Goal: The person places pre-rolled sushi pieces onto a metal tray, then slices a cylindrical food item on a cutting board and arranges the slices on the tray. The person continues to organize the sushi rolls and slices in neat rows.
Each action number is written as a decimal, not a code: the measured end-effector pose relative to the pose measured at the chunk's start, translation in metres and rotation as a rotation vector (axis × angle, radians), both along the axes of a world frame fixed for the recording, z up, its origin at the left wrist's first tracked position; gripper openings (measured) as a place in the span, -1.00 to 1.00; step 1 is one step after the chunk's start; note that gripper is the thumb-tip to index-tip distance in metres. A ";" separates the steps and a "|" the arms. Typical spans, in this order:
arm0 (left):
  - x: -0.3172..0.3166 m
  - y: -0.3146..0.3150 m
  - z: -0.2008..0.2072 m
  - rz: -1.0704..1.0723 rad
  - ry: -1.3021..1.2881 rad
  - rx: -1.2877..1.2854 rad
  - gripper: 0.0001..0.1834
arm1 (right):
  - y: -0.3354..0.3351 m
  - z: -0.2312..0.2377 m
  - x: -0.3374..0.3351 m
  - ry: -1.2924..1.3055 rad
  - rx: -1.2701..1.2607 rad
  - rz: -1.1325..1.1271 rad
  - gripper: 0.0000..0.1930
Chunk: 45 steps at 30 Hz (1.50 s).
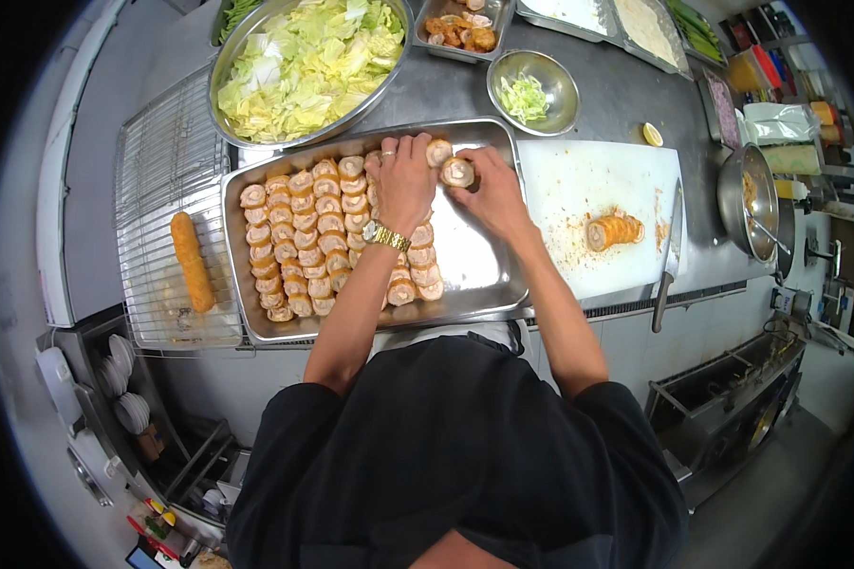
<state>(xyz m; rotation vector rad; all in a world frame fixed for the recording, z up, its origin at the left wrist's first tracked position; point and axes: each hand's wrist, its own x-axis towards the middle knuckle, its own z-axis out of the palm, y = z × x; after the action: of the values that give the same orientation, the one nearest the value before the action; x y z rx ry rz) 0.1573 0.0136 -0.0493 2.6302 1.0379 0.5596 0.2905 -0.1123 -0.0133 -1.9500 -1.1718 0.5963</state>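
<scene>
One roll slice (456, 173) pinched in right hand (493, 194); left hand (404, 186): underside hidden, grip unclear.

2 hands (405, 185), 1 long roll (191, 261), 1 cutting board (560, 180), 1 knife (672, 251), 3 metal bowls (563, 92).

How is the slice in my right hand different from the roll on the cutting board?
The slice is short, while the board roll is longer. The slice is held by your right hand at the tray; the board roll lies on the cutting board. The slice's pale face points mostly up; the board roll's points left. Both have golden-orange outsides and pale insides.
</scene>
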 end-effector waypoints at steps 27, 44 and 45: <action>0.010 0.020 0.018 -0.048 0.311 -0.133 -0.72 | 0.038 -0.023 -0.009 0.092 -0.199 -0.089 -0.20; -0.002 0.010 0.004 0.045 -0.132 -0.276 -0.67 | 0.038 -0.051 -0.019 0.053 0.127 -0.124 -0.23; -0.002 0.011 0.002 0.040 -0.154 -0.283 -0.67 | 0.037 -0.053 -0.021 0.058 0.119 -0.133 -0.24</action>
<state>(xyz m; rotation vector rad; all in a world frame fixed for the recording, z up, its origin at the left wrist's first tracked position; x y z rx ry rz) 0.1553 0.0245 -0.0475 2.2879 1.0405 0.5681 0.2694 -0.0753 -0.0661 -1.8807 -1.0100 0.4983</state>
